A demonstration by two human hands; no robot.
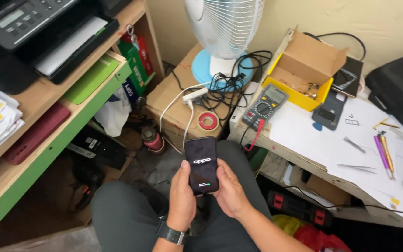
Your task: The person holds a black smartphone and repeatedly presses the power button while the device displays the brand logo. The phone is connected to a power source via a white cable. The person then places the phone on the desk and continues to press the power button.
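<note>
While cradled upright above the lap between left hand and right hand, both clamped on its edges, black slab smartphone kept screen-up for viewing, white cable trailing from top, well apart from cluttered paper-covered surface.

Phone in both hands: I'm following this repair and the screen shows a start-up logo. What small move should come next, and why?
Probably just keep the phone steady in the left hand and right hand and wait. Its dark screen shows only a logo and a small green mark, and a white cable runs from its top, so nothing can be tapped.
</note>
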